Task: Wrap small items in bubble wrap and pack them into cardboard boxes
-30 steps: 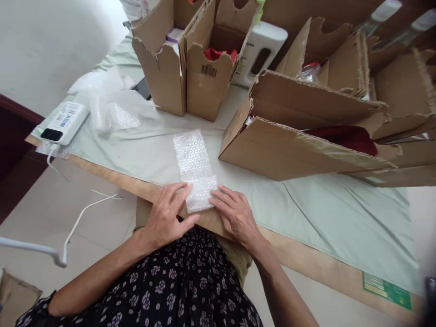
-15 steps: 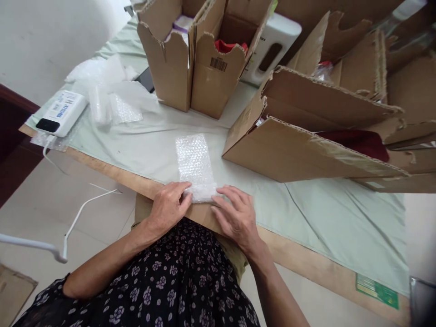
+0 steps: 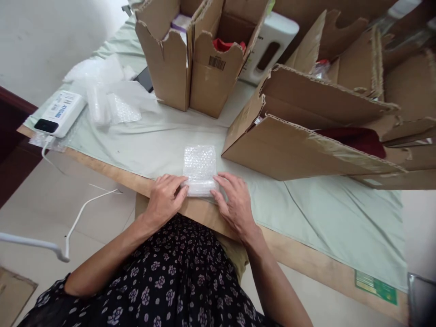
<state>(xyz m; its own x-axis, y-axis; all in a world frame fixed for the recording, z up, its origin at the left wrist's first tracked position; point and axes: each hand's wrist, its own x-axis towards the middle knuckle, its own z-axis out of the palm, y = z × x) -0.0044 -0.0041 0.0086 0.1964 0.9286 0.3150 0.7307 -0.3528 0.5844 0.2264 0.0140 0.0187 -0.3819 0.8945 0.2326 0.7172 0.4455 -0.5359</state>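
A sheet of clear bubble wrap (image 3: 200, 160) lies near the table's front edge, its near end rolled over into a flat, thick bundle. My left hand (image 3: 166, 194) grips the left end of that roll, thumb in front and fingers behind. At the right end, my right hand (image 3: 235, 197) holds it the same way, with the thumb on the near side. Whatever the roll encloses cannot be made out through the layers. Beyond the roll, the unrolled part of the sheet rests flat on the pale green cloth (image 3: 163, 154).
Loose bubble wrap pieces (image 3: 117, 102) lie at the back left, beside a white device (image 3: 61, 113) with a cable and a dark phone (image 3: 145, 80). Cardboard holders (image 3: 207, 86) stand at the back; a larger cardboard box (image 3: 306, 150) is on the right. A green card (image 3: 376, 287) sits at the right edge.
The bubble wrap has been rolled further away from me, so its flat part is shorter. Both hands have moved slightly forward and closed on the roll's ends.
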